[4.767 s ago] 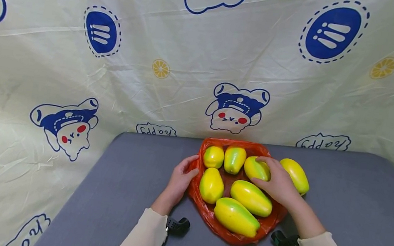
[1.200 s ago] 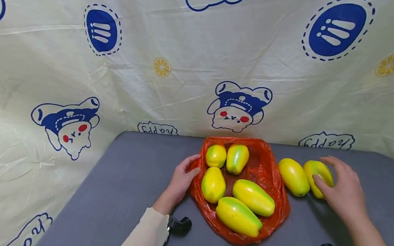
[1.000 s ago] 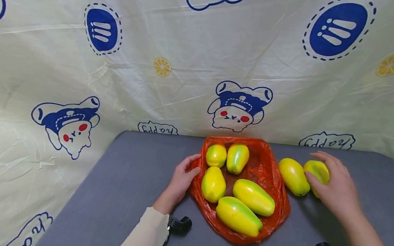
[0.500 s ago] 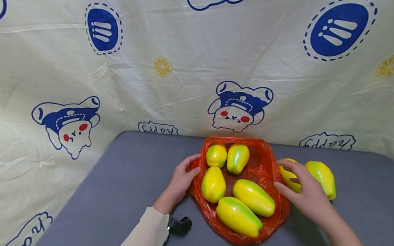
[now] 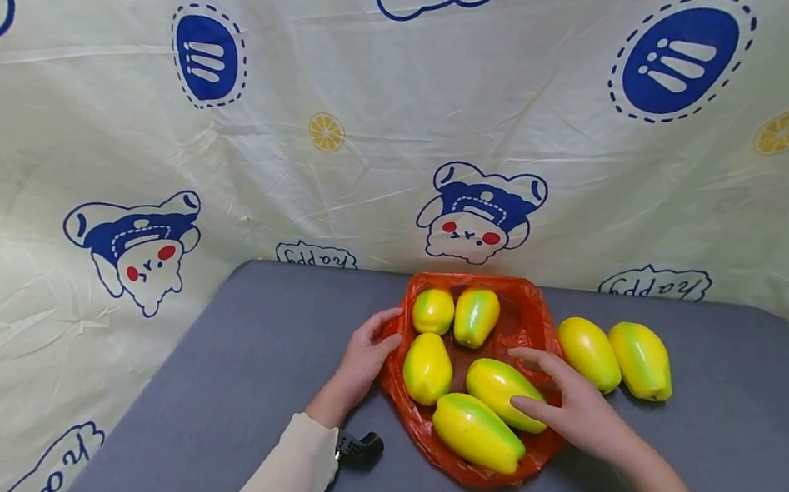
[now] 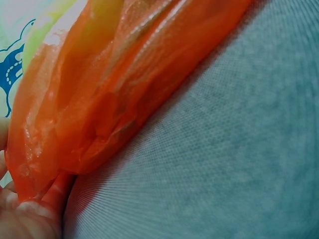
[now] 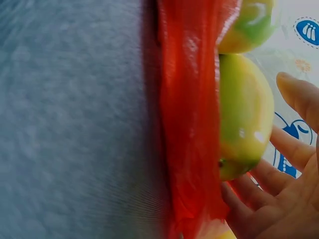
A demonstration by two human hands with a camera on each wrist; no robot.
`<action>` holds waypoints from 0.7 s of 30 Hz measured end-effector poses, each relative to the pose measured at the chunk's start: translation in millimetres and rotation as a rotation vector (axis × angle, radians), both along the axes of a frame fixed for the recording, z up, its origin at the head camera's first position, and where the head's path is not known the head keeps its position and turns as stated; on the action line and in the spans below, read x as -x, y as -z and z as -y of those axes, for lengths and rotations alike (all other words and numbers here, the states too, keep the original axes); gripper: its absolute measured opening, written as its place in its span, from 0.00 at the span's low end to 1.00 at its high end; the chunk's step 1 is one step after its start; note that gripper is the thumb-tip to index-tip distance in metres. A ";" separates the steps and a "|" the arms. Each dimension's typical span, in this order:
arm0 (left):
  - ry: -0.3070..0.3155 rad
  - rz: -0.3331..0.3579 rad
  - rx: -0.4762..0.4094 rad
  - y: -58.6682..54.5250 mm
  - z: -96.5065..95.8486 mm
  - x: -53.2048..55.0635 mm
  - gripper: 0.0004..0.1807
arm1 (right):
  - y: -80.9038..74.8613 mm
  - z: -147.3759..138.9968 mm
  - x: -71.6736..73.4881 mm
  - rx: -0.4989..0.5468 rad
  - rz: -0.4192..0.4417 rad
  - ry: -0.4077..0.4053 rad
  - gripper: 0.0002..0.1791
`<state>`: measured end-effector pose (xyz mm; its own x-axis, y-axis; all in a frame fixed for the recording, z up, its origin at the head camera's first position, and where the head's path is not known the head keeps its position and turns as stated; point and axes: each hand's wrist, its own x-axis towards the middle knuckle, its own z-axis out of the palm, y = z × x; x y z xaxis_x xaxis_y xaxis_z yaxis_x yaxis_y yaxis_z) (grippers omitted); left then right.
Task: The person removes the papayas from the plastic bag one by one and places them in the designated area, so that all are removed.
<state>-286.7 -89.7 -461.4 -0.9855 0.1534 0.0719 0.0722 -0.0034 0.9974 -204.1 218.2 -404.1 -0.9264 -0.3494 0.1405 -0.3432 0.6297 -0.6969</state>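
Red and thin, the bag [image 5: 535, 325] sits mouth up on the desk [image 5: 274, 347] with five fruit inside. Nearest us lies the front fruit [image 5: 477, 433], its tip close to the rim; a knock could roll it against the film and drag that wall down. Our left hand [image 5: 362, 359] holds the bag's left side; if that hold slips, the bag could slide or sag. Our right hand [image 5: 581, 411] reaches over the right rim, fingers and thumb wide apart about the middle fruit [image 5: 496, 386]; whether they touch it, we cannot tell. Its skin looks slick, so too light a pinch might let it drop, and the hand could snag the film. Beyond lie the left fruit [image 5: 428, 368] and two back fruit [image 5: 477, 318]. Right of the bag, two loose fruit [image 5: 639, 360] lie side by side, apt to roll if we nudge them.
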 end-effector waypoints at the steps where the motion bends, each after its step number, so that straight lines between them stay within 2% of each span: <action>1: 0.002 -0.001 0.000 0.2 -0.2 0.0 0.24 | 1.8 0.1 0.1 -0.003 0.007 -0.005 0.34; 9: 0.006 -0.004 0.003 1.2 -0.6 0.6 0.24 | 11.8 1.1 2.2 -0.032 0.043 -0.030 0.36; 21: 0.004 -0.002 0.001 0.2 0.0 -0.5 0.24 | 12.0 2.2 2.5 -0.029 0.045 -0.030 0.36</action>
